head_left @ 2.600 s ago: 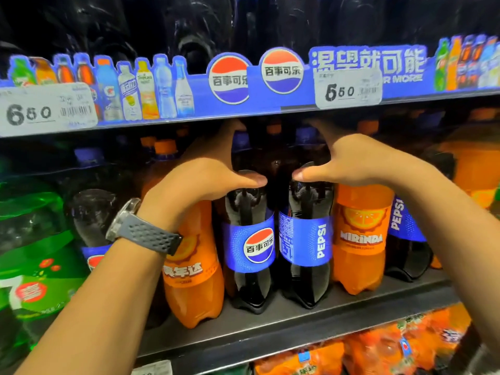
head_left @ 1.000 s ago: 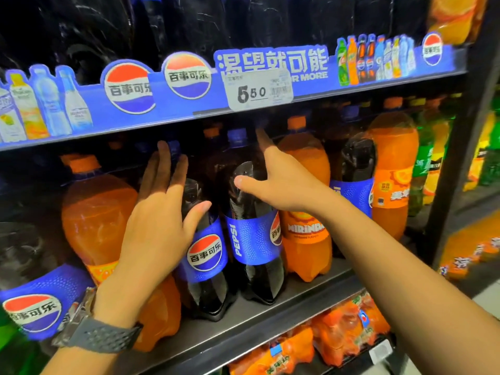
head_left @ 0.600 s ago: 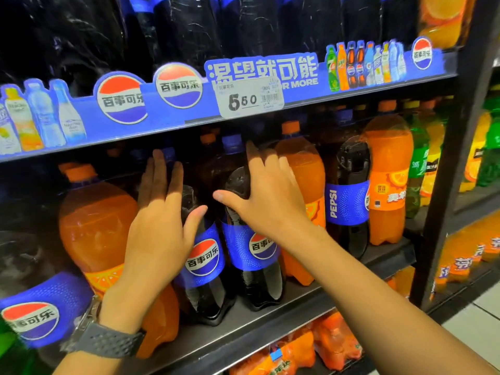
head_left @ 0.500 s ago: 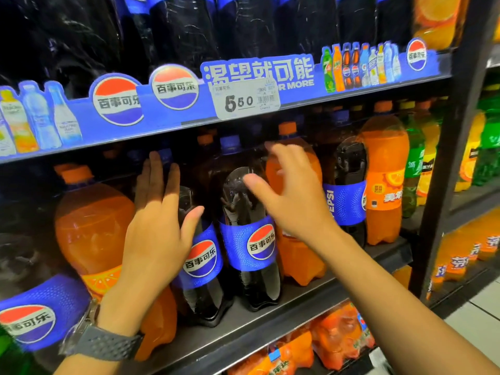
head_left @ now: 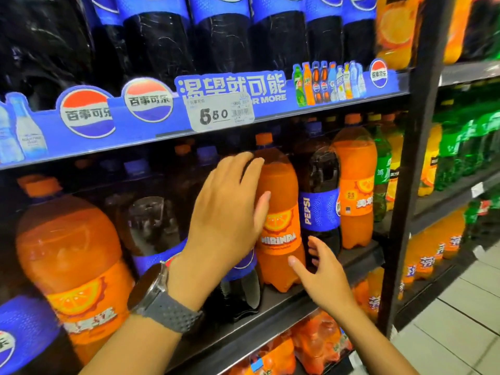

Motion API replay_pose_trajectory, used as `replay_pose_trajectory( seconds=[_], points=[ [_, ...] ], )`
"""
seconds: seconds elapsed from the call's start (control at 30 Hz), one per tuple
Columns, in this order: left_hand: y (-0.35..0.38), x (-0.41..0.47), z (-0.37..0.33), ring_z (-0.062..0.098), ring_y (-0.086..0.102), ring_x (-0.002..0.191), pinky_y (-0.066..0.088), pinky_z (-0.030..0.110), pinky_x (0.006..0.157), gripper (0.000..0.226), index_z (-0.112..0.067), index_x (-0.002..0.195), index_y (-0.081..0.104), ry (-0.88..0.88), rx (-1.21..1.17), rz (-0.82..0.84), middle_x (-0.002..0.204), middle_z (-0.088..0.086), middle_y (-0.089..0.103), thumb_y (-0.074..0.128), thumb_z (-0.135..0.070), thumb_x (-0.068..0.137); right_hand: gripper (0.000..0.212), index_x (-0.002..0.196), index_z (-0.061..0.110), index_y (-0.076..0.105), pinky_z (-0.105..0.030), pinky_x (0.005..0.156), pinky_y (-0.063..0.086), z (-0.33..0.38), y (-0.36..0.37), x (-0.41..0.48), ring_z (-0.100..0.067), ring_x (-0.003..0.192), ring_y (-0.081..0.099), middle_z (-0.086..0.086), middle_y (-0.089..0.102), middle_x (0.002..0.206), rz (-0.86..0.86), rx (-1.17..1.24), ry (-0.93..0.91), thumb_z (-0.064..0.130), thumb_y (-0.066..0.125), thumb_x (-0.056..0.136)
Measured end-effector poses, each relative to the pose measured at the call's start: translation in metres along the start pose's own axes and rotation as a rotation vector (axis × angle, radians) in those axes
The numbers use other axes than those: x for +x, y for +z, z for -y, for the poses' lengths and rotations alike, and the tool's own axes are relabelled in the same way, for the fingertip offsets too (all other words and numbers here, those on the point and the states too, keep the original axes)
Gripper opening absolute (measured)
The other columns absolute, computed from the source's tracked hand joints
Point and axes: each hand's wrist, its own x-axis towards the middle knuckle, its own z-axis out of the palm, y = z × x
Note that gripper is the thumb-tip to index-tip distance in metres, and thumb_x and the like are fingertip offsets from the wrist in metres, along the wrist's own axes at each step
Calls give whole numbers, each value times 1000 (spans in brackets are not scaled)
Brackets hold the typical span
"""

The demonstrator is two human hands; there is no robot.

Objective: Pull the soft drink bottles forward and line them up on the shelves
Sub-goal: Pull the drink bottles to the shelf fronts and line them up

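Observation:
An orange Mirinda bottle [head_left: 281, 212] stands at the front of the middle shelf [head_left: 284, 307]. My left hand [head_left: 230, 212], watch on its wrist, lies with straight fingers against the bottle's left shoulder. My right hand [head_left: 324, 274] is spread low at the bottle's right side, thumb by its lower body, fingers in front of a dark Pepsi bottle [head_left: 320, 207]. Another Pepsi bottle [head_left: 240, 282] stands partly hidden behind my left hand. Further left are a dark Pepsi bottle [head_left: 151, 228] and a big orange bottle [head_left: 67, 255].
An orange bottle [head_left: 355, 185] and green bottles [head_left: 382, 169] fill the shelf's right end by a black upright post [head_left: 416, 158]. A blue price strip [head_left: 221, 112] edges the shelf above, which is packed with Pepsi bottles. Orange packs sit below.
My left hand left the Pepsi bottle and moved right onto the Mirinda bottle. My right hand dropped from the bottle tops to the Mirinda's lower right side. The view shifted right.

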Motion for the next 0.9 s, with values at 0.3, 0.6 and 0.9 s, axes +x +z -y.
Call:
replay_pose_trajectory(
  seconds=[0.3,0.6,0.9],
  points=[
    [45,41,-29,36,44,119,44,42,92,98,-4,149,15,-252,136,216,137,20,43,52,-66,82,100,148,33,16,-27,99,37,-9,22,-4,-7,124,35,2,37,139,42,-37,4,62,67,67],
    [40,57,-14,33,35,129,29,44,106,108,-8,146,26,-186,292,261,127,15,56,74,-61,66,95,138,23,30,-34,100,39,7,50,-24,-13,118,35,6,40,123,-269,-184,9,60,73,62],
    [41,68,-13,38,47,122,37,45,100,113,-13,150,11,-248,131,279,139,16,47,61,-74,69,84,148,34,17,-25,105,32,-7,23,-3,-1,131,29,12,32,146,42,92,-91,48,64,80]
  ],
)
